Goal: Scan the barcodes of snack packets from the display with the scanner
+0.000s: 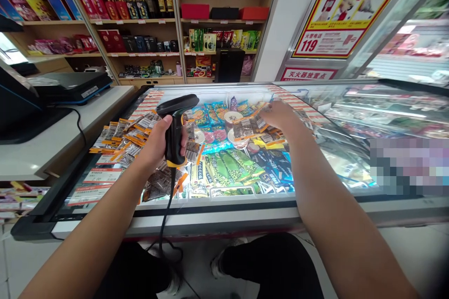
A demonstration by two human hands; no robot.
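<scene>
Left hand (pixel 157 141) is wrapped round the scanner (pixel 173 142) (handle near upright); right hand (pixel 279 114) is nearer the orange-edged packets (pixel 245 127) right of it, can't tell its grip.

My fingers (pixel 184 139) are bare, and behind them my forearms (pixel 321 177) are bare too. Well below those fingers I wear plain black trousers (pixel 280 261), with pale shoes (pixel 218 265) partly showing beside the dark cloth.
</scene>
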